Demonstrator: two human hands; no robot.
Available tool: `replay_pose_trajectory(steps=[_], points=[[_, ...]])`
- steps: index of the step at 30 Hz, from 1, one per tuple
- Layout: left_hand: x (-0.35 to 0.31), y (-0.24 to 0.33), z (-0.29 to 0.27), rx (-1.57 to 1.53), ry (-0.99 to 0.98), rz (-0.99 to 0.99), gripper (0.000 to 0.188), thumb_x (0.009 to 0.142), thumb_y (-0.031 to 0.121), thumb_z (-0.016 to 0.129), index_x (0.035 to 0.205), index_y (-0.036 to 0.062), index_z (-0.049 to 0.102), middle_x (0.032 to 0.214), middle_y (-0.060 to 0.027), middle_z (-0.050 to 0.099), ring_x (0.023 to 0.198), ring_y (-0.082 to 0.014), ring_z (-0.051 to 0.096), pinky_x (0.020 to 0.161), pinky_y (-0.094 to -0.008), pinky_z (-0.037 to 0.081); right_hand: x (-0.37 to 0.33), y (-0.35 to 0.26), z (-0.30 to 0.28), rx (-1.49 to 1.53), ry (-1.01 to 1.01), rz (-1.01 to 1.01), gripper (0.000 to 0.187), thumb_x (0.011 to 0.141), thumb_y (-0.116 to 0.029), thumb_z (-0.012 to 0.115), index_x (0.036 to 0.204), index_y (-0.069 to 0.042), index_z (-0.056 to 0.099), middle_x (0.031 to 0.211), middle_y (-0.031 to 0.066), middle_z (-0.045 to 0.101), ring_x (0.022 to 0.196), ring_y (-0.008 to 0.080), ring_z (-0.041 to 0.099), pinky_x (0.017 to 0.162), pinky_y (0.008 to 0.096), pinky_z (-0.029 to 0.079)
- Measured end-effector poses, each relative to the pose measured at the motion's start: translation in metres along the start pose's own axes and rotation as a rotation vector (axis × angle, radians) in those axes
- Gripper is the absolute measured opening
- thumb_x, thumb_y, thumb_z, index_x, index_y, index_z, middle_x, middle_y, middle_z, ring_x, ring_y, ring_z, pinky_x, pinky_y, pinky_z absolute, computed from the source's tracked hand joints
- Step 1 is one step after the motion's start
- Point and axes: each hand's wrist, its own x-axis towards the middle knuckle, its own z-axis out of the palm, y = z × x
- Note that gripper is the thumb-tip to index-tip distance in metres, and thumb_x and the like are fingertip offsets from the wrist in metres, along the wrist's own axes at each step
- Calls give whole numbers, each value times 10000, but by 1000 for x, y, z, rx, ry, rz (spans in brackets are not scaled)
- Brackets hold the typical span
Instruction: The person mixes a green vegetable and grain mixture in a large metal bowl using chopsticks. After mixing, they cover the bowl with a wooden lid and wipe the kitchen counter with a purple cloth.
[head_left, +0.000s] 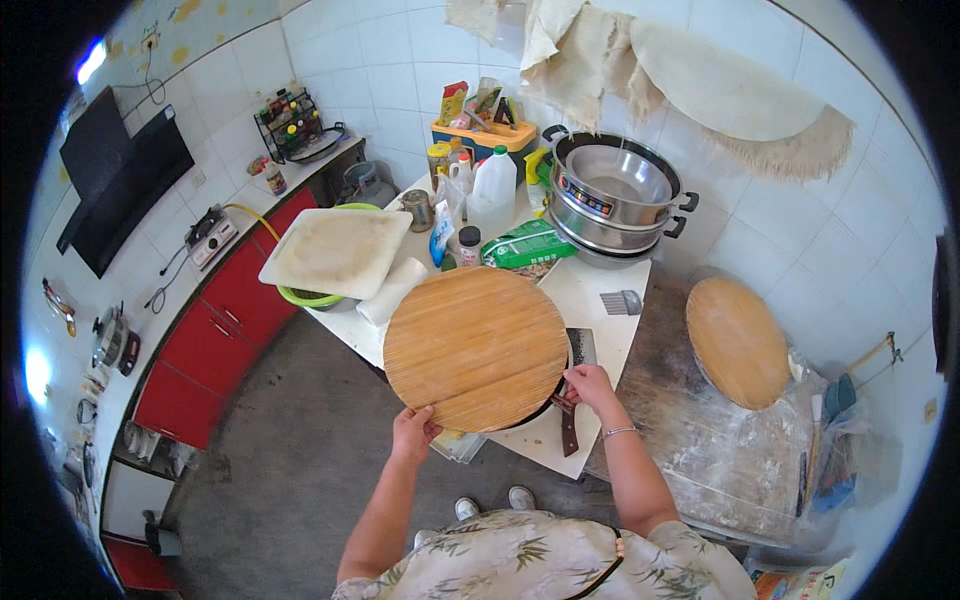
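Seemingly, left hand (413,435) at seven o'clock and right hand (591,388) at four pinched the round tan wooden board (475,348); uneven grips risked tipping.

- I am counting two hands: my left hand (412,435) and my right hand (592,388).
- I am seeing two round wooden boards (475,345) (738,342).
- I am wearing two white shoes (467,508) (521,498) and one bracelet (620,431).
- I am spotting one white rectangular board (335,253) and one toothed scraper (622,303).
- I am finding one green-capped jug (494,188) and one blue-and-orange caddy (485,135).
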Motion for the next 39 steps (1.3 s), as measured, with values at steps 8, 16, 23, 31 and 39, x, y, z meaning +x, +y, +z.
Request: replay_pose_trajectory(steps=[8,16,23,31,39], points=[[-18,-26,17,7,96,59,165,875,169,549,1000,63,528,838,-28,598,632,-125,568,574,-276,495,30,-4,-18,-184,-35,-200,315,828,-280,599,759,27,604,629,86,600,565,167,583,536,327,460],[-45,-25,-12,156,242,126,229,885,259,556,993,57,551,953,-69,612,830,-144,567,699,-269,410,-4,-9,-52,100,264,-302,247,842,-222,613,760,10,632,694,30,606,599,70,498,561,223,415],[-67,22,-22,628,189,499,379,844,141,581,1197,29,498,1197,-107,530,1080,-184,507,903,-321,396,-84,-69,31,-268,24,-795,418,796,-126,623,1182,-19,506,1245,195,469,1171,266,438,970,366,344],[-127,66,-111,323,206,513,354,867,31,505,1219,6,478,1135,-134,554,1029,-231,555,879,-352,457,-100,-43,136,331,-88,-559,304,833,-114,599,1105,9,539,953,141,597,851,168,580,753,278,469],[-223,98,-261,87,514,563,165,920,131,472,971,20,583,634,-34,567,512,-114,536,482,-238,462,-148,-57,297,264,-445,-589,584,823,-22,546,1349,-77,300,1090,134,552,921,129,545,795,257,457]])
